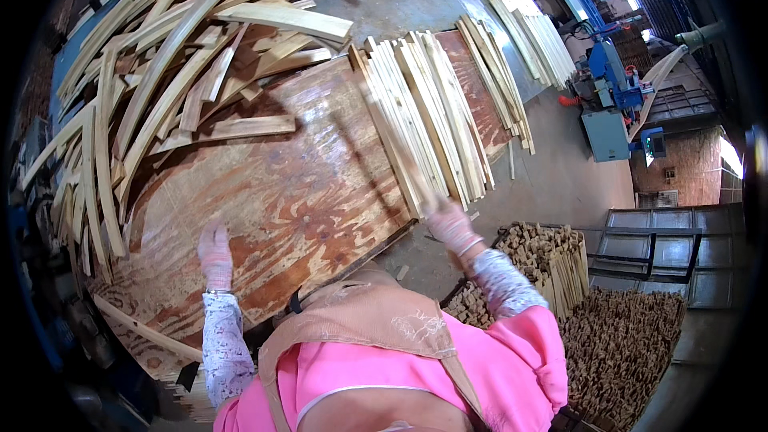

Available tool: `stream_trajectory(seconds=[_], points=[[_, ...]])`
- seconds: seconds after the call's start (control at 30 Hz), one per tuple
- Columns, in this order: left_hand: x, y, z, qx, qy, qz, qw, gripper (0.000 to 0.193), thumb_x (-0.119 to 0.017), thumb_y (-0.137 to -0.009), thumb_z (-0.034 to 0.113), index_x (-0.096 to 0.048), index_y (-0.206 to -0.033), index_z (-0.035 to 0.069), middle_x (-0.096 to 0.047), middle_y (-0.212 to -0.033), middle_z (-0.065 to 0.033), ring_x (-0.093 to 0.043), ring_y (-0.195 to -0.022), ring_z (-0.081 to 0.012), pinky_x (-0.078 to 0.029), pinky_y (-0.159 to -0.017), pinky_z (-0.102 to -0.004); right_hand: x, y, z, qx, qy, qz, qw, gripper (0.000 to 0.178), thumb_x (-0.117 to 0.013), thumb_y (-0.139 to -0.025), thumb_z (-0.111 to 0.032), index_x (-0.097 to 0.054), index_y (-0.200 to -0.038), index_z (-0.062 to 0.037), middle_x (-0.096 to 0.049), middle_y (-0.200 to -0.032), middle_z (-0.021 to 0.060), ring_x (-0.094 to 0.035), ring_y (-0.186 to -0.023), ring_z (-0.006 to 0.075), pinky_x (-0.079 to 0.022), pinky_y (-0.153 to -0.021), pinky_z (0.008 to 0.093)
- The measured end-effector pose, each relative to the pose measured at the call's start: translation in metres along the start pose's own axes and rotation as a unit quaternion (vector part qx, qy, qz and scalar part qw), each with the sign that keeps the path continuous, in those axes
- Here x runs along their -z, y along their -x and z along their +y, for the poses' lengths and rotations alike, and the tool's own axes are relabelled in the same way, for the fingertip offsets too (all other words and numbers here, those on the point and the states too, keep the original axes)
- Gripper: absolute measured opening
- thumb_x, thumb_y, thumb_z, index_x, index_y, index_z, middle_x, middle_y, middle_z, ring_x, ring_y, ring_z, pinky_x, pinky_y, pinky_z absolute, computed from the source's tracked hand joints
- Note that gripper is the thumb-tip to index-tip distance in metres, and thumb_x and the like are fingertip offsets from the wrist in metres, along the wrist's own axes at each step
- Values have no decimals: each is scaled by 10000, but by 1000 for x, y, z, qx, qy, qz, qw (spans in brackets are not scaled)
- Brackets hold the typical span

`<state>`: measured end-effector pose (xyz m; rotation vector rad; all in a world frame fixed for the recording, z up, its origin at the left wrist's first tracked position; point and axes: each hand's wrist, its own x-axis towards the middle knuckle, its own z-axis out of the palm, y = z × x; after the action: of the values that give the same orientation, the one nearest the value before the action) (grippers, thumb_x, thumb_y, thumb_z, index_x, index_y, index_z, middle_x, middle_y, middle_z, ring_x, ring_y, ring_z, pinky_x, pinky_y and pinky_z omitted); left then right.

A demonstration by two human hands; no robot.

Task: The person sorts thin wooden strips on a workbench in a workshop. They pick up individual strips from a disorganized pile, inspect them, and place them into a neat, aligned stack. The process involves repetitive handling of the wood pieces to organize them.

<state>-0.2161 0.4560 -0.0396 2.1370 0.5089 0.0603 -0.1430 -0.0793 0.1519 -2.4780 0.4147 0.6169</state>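
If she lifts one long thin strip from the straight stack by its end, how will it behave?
The strip in the right hand looks long and thin, so it is probably light and may flex or whip. Being flat, it should not roll. The bare wood likely grips gloves well.

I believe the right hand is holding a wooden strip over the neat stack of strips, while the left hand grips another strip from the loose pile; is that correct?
Not quite. In the head view the left hand holds nothing; it hovers empty over the plywood table. The right hand does hold a wooden strip over the neat stack of strips.
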Motion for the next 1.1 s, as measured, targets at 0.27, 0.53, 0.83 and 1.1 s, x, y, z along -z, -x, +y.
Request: stream_trajectory(seconds=[0.27, 0.53, 0.83, 1.1], points=[[-6, -27, 64, -33, -138, 70, 987, 591, -643, -996, 392, -593, -1472, 45, -603, -1499, -227, -539, -1411, -401, -401, -1216, -469, 192, -131, -31, 39, 187, 315, 930, 687, -739, -951, -411, -584, -1522, -62, -614, -1500, 229, -570, -1406, 403, -453, -1175, 457], [110, -155, 71, -50, -335, 270, 901, 636, -739, -896, 323, -550, -1469, 120, -545, -1508, -121, -485, -1426, -317, -420, -1153, -466, -51, -119, -64, 290, -32, -29, 956, 573, -783, -965, -199, -611, -1494, -62, -661, -1465, 191, -654, -1334, 290, -509, -1159, 378], [140, -154, 119, -33, -334, -4, 942, 290, -567, -1024, 290, -744, -1102, 73, -770, -950, -143, -741, -894, -338, -587, -850, -490, -199, -66, -212, 281, -156, -251, 913, 584, -693, -1031, -253, -548, -1544, -15, -733, -1301, 135, -691, -1138, 192, -552, -1007, 319], [71, -58, 119, -66, -29, -236, 969, 649, -680, -959, 532, -670, -1368, 29, -706, -1289, -236, -672, -1218, -382, -514, -1097, -457, -230, -47, -281, 85, -367, -203, 904, 543, -697, -1013, -315, -623, -1441, 10, -757, -1187, 144, -693, -1022, 214, -552, -905, 372]])
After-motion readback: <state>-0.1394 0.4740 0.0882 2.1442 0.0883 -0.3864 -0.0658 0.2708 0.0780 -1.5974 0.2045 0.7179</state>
